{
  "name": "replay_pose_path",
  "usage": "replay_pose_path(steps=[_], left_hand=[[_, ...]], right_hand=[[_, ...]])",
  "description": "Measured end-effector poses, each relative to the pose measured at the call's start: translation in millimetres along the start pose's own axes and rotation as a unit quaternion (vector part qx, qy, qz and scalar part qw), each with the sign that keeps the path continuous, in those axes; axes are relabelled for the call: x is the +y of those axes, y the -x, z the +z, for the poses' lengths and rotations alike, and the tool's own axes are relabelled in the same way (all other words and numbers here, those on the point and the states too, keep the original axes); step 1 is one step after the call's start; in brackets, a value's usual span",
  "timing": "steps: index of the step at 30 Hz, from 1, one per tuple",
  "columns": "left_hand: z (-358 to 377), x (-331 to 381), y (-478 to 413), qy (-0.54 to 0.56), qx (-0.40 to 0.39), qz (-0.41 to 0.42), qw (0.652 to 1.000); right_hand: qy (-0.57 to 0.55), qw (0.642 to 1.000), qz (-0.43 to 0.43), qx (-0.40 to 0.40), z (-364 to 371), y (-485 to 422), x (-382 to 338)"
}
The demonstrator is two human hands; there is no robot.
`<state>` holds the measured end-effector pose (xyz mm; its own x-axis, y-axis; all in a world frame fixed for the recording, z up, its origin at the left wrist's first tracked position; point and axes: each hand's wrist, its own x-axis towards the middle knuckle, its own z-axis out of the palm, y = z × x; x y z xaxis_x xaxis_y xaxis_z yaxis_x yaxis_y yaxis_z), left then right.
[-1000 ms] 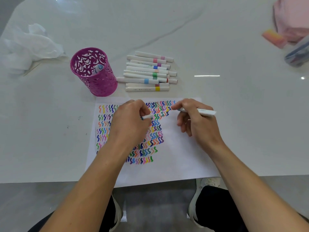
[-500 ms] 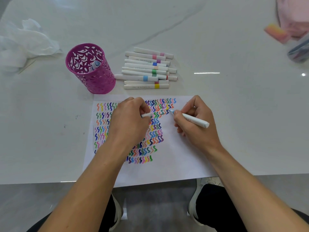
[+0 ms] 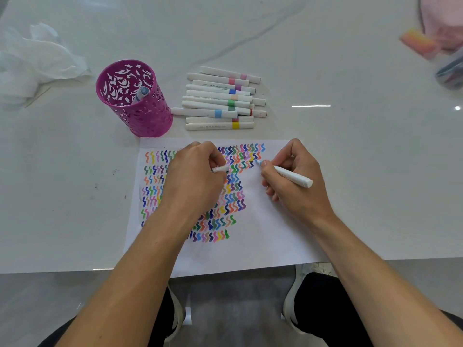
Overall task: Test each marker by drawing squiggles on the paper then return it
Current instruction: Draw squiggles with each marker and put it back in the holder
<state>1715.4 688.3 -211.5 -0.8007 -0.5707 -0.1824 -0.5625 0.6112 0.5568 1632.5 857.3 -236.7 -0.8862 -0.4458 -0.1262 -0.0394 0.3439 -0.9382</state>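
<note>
A white sheet of paper (image 3: pixel 263 234) lies at the table's near edge, covered on its left half with rows of coloured squiggles. My right hand (image 3: pixel 295 186) grips a white marker (image 3: pixel 290 175) with its light-blue tip touching the paper beside the last squiggle of the third row. My left hand (image 3: pixel 193 181) rests on the paper, closed around the marker's white cap (image 3: pixel 220 169). Behind the paper lies a pile of several capped white markers (image 3: pixel 220 101) with coloured bands. A magenta perforated pen cup (image 3: pixel 132 96) stands left of the pile with one marker inside.
Crumpled white tissue (image 3: pixel 32 63) lies at the far left. A pink pouch (image 3: pixel 443 21), an orange-pink eraser (image 3: pixel 417 42) and a clear bag (image 3: pixel 451 71) sit at the far right. The paper's front edge overhangs the white marble table (image 3: pixel 350 146). My knees and shoes show below.
My right hand turned the marker from nearly flat to a writing slant and lowered its tip onto the paper, a row lower. My left hand kept still with the cap.
</note>
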Motion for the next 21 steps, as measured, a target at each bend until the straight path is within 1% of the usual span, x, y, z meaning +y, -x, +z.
replay_pose_path(steps=[8,12,17,19,21], left_hand=[[-0.5,1.4,-0.7,0.002,-0.002,-0.015,1.000],[-1.0,1.2,-0.1,0.000,-0.004,-0.020,1.000],[-1.8,1.7,-0.1,-0.005,-0.007,-0.022,1.000],[-2.0,1.9,0.2,-0.004,-0.008,-0.021,1.000],[-2.1,2.0,0.3,-0.006,-0.007,-0.017,1.000]], right_hand=[[0.036,0.999,-0.009,0.014,0.2,-1.0,2.4],[0.032,0.999,-0.010,0.026,0.9,-0.2,1.7],[0.037,0.999,-0.009,0.005,-0.2,1.7,0.9],[0.022,1.000,-0.005,0.002,-0.4,2.4,-0.6],[-0.027,0.999,0.003,0.017,-2.0,1.3,-4.2]])
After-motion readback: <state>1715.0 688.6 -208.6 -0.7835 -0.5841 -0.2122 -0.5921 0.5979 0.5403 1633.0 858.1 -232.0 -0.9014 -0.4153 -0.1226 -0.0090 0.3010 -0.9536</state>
